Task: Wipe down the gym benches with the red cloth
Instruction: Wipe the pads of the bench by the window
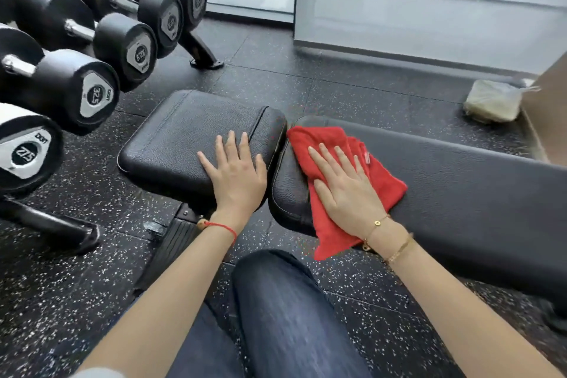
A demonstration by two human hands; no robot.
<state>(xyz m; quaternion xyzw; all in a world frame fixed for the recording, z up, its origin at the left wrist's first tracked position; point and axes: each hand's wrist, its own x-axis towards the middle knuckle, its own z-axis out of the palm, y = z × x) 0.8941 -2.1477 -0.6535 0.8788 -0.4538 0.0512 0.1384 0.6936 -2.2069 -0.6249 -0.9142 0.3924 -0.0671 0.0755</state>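
- The red cloth [346, 181] lies on the long back pad [460, 181] of the gym bench, at the end nearest the seat pad [187, 135], and is a bright, fuzzy fabric, loosely folded with rumpled layers.
- One corner of the cloth reaches the narrow gap between the two pads; the near edge hangs over the front side of the back pad toward the floor [276, 77].
- A small tag shows on a fold of the cloth just beyond the fingertips of the right hand.
- The right hand [346, 190] presses flat on the cloth, palm down, its fingers straight and spread, not curled round the fabric.
- The left hand [236, 175] rests flat on the near right corner of the seat pad, fingers straight and slightly apart, holding nothing.
- Both pads are black, grained, leather-like upholstery with rounded edges; the seat pad has a stitched seam near its rim.
- A thin red string bracelet [221, 227] circles the left wrist, and gold chain bracelets [389, 242] sit on the right wrist.
- A leg in dark blue jeans [285, 310] shows between the forearms.
- To the left, black dumbbells [101, 49] sit on a rack, their end caps marked with numbers.
- A pale bundle in clear wrap [491, 101] lies on the black speckled floor beyond the back pad, near the wall.
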